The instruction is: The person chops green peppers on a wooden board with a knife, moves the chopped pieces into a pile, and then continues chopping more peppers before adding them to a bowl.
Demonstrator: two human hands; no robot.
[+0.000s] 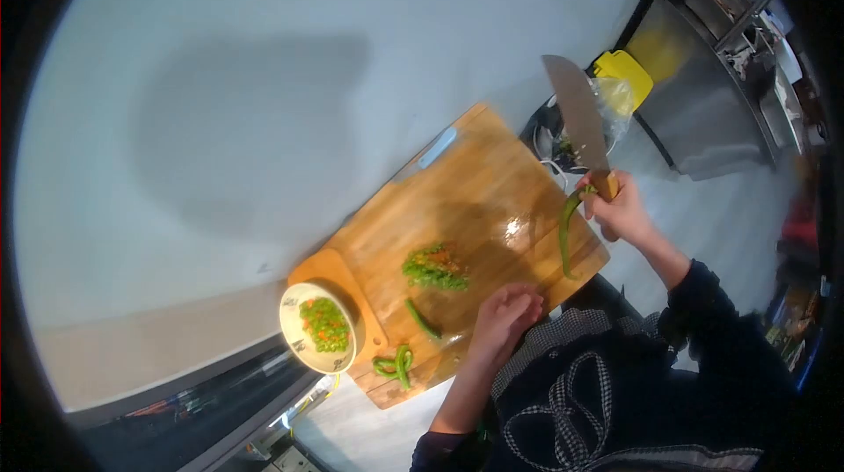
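My right hand [621, 211] is wrapped round the wooden handle of a broad kitchen knife [578, 110], its blade pointing up and away past the board. The same hand also pinches a long green chili pepper [565, 239], which dangles over the board's right end. My left hand [507, 318] hovers at the near edge of the wooden cutting board [492, 164], fingers loosely extended with nothing visible in them. A pile of chopped green and orange pieces [433, 267] lies mid-board. Left of my left hand are one green pepper [423, 320] and several curled ones [394, 365].
A bowl of diced green and orange vegetables [323, 325] stands on a smaller board [352, 283] at the left. A light-blue-handled tool [437, 148] lies along the far edge. Beyond the knife are a lined waste bin [563, 140] and its yellow lid [626, 76]. Metal shelving [703, 94] stands right.
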